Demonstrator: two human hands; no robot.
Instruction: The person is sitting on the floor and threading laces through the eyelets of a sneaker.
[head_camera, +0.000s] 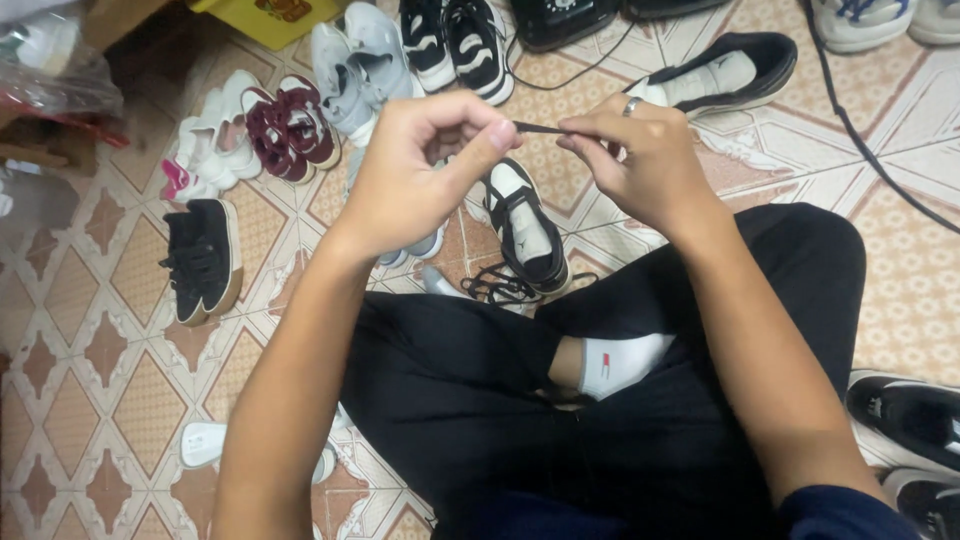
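Note:
My left hand (420, 165) and my right hand (640, 160) are raised side by side, both pinching one thin black shoelace (545, 128) stretched between their fingertips. A ring sits on a finger of my right hand. Below the hands a black and white sneaker (525, 225) lies on the tiled floor, with loose black lace (500, 285) bunched at its near end. I sit cross-legged in black trousers (470, 390), a white sock (620, 362) showing.
Many shoes lie around: a black pair (205, 260) at left, maroon and white pairs (290, 125), grey sneakers (360, 65), a black and white slip-on (725, 70) at upper right, black shoes (905, 415) at right. A black cable (850, 130) crosses the floor (90, 350).

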